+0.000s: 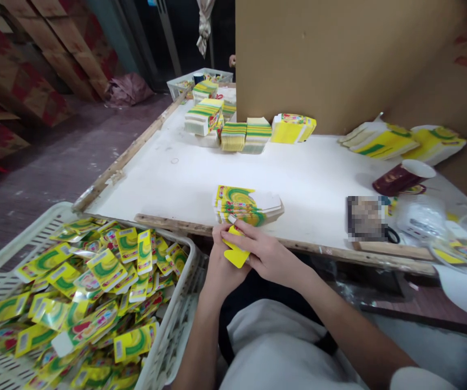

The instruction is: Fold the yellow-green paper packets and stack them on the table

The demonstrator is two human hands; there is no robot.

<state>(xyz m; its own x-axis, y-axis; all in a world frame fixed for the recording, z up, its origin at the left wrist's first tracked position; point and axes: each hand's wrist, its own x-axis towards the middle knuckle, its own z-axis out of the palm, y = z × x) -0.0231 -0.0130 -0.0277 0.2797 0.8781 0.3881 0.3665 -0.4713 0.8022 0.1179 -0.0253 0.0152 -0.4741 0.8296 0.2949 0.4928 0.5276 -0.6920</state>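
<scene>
Both my hands meet at the table's near edge around a small yellow carton (pixel 237 250) with an open flap. My left hand (pixel 224 265) is wrapped round it from the left and below. The fingers of my right hand (pixel 268 252) press on its top and right side. Part of the carton is hidden behind my fingers. Just beyond my hands lies a fanned stack of flat yellow and green cartons (pixel 237 201), with white flaps pointing right.
A white plastic basket (pixel 190 254) full of yellow cartons (pixel 105 268) stands at my left. Carton bundles (pixel 245 135) line the table's far side before a cardboard wall (pixel 339 65). At right lie a dark red mug (pixel 396 179) and a blurred-out item (pixel 365 218). A wooden strip (pixel 168 222) edges the table.
</scene>
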